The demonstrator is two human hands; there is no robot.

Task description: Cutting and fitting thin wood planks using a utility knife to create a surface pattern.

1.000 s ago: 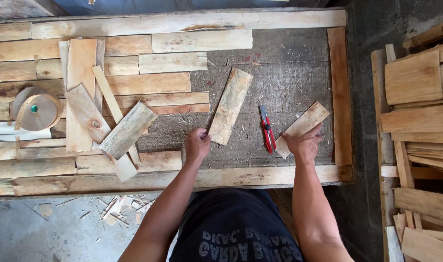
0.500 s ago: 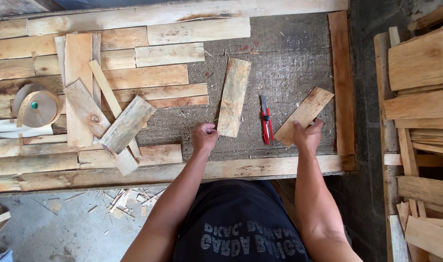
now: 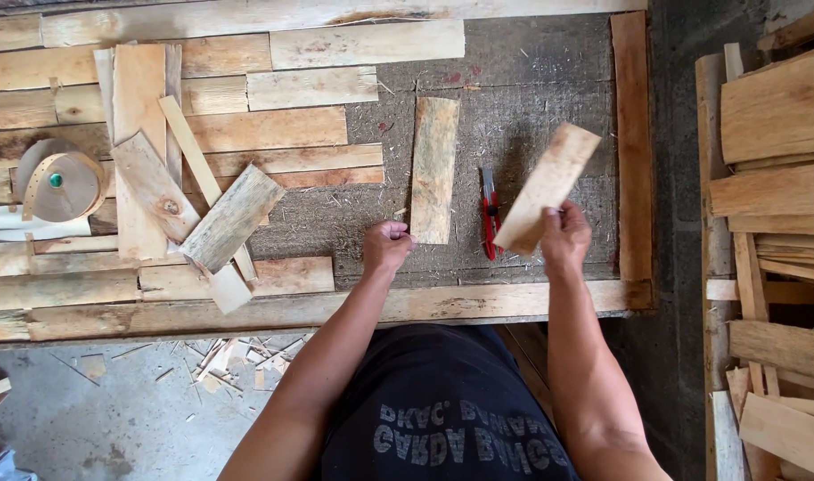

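My right hand (image 3: 563, 236) grips the near end of a short pale wood plank (image 3: 548, 187), holding it tilted above the grey panel (image 3: 514, 125). My left hand (image 3: 386, 247) is closed in a loose fist, holding nothing, just left of the near end of another short plank (image 3: 434, 167) lying flat on the panel. A red utility knife (image 3: 490, 214) lies between the two planks.
A wooden frame (image 3: 634, 151) borders the panel, with laid planks (image 3: 273, 129) filling its left part. Loose planks (image 3: 233, 218) are piled at left beside a tape roll (image 3: 64, 184). A stack of wood pieces (image 3: 777, 178) stands at right. Wood chips (image 3: 229, 356) litter the floor.
My right hand has lifted its plank off the panel and tilted it more upright. My left hand has drawn back toward the near end of the flat plank.
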